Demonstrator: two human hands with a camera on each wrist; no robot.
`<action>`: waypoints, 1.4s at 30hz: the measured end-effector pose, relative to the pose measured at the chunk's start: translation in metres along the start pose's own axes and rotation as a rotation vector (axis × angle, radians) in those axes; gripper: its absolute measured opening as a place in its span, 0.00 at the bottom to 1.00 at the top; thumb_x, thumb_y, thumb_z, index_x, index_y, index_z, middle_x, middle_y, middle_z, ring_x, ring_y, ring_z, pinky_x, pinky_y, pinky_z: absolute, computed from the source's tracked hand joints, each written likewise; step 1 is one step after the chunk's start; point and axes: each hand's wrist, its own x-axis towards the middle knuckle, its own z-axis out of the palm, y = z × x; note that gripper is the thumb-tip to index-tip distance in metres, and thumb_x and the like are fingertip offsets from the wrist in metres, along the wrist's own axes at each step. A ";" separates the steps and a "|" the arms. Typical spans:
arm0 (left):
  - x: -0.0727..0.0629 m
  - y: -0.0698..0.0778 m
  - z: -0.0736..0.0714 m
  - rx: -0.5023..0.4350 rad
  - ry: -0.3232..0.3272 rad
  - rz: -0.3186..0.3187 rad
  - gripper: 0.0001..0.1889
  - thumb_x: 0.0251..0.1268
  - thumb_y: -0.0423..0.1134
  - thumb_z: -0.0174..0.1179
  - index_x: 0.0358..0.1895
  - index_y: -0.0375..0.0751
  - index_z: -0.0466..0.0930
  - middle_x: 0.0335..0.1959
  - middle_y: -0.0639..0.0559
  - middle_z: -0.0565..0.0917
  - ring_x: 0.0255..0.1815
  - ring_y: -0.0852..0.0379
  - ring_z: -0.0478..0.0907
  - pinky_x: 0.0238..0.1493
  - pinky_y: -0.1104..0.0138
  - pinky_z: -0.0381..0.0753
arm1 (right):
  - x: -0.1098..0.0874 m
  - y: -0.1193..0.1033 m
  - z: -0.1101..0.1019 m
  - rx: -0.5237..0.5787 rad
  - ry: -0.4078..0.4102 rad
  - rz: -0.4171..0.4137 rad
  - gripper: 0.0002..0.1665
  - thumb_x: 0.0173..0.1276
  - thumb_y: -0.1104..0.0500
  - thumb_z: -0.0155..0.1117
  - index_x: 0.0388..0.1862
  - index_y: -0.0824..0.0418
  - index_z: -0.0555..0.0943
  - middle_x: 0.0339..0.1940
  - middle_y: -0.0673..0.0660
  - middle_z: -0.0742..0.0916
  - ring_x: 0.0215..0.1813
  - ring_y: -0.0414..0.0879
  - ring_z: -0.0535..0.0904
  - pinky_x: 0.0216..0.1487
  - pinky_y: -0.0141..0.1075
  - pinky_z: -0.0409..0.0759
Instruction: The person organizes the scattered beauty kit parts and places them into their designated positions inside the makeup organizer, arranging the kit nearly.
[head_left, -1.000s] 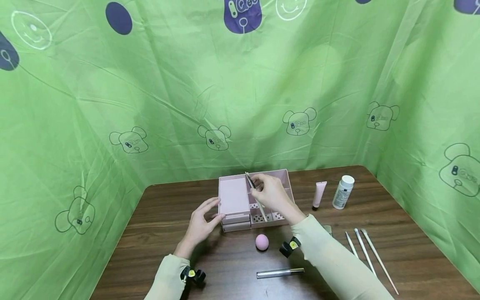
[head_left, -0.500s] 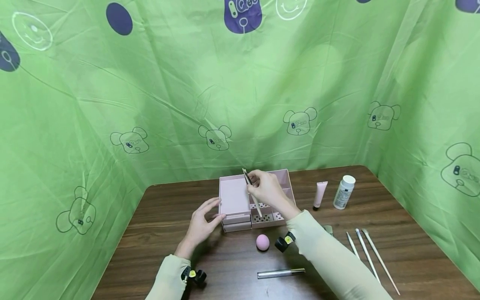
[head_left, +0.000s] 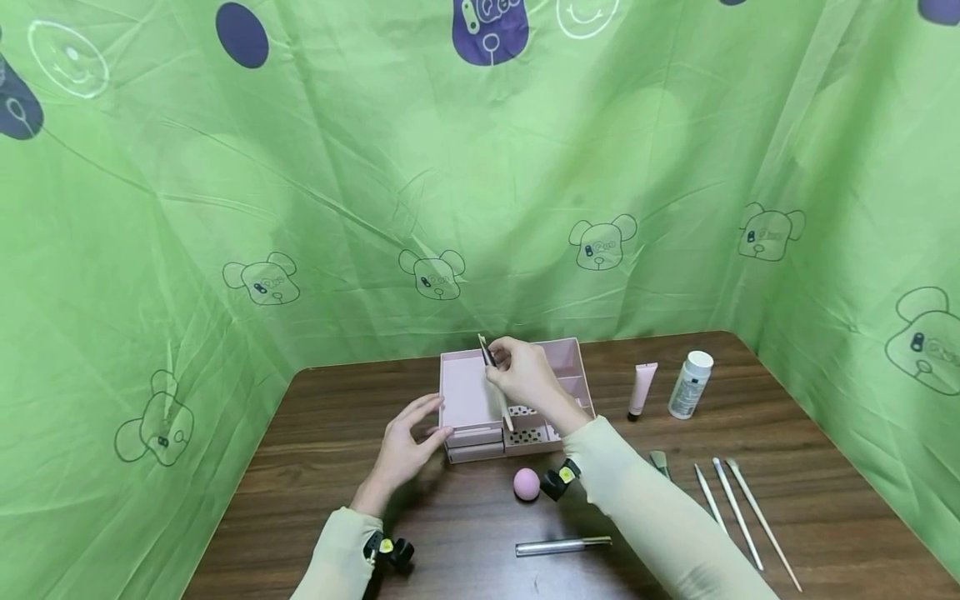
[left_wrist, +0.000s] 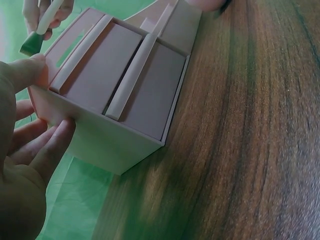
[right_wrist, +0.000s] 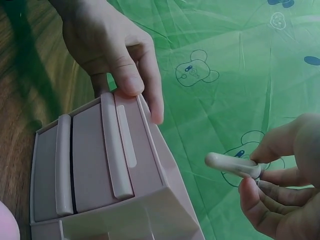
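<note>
- A green cloth (head_left: 360,108) with printed bear heads hangs behind and at both sides.
- The brown wood-grain table (head_left: 315,442) carries all the objects.
- The pale pink plastic organizer box (head_left: 467,392) stands near the far edge: drawers at its left, dotted compartments at its right.
- The left hand (head_left: 402,450) touches the left side of this box; the fingers are spread along the wall, and the thumb rests at the front upper corner.
- The right hand (head_left: 527,372) is above the box, with its fingertips closed in a pinch.
- A white-handled brush (right_wrist: 230,164) is gripped between these fingertips near its dark part; its handle slopes down toward the person, above the box.
- At the right stand a white capped bottle (head_left: 691,385) and, near it, a pink tube (head_left: 642,390) with black cap.
- Three slim pale tools (head_left: 738,514) lie beside the right sleeve.
- In front of the box are a silver cylinder (head_left: 562,547) and, nearer to it, a small pink ball (head_left: 527,484).
</note>
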 end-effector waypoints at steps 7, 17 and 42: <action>0.001 -0.001 0.001 -0.013 0.000 -0.004 0.25 0.57 0.26 0.68 0.59 0.22 0.74 0.61 0.27 0.74 0.58 0.34 0.76 0.49 0.50 0.86 | 0.003 -0.006 0.004 -0.015 -0.006 0.006 0.21 0.57 0.59 0.70 0.50 0.62 0.82 0.38 0.55 0.89 0.37 0.43 0.84 0.42 0.34 0.87; 0.002 -0.003 0.000 -0.006 0.006 0.002 0.26 0.57 0.27 0.68 0.59 0.23 0.74 0.61 0.28 0.74 0.58 0.35 0.77 0.50 0.64 0.87 | 0.012 -0.013 0.010 -0.018 -0.014 0.025 0.21 0.58 0.59 0.69 0.52 0.61 0.81 0.39 0.54 0.89 0.37 0.43 0.84 0.38 0.30 0.86; -0.001 -0.002 0.001 -0.027 0.001 0.009 0.26 0.57 0.27 0.68 0.59 0.22 0.74 0.61 0.26 0.73 0.57 0.33 0.76 0.49 0.49 0.86 | 0.021 -0.012 0.032 -0.021 -0.022 0.091 0.21 0.58 0.61 0.70 0.52 0.62 0.81 0.41 0.54 0.88 0.41 0.47 0.85 0.41 0.31 0.87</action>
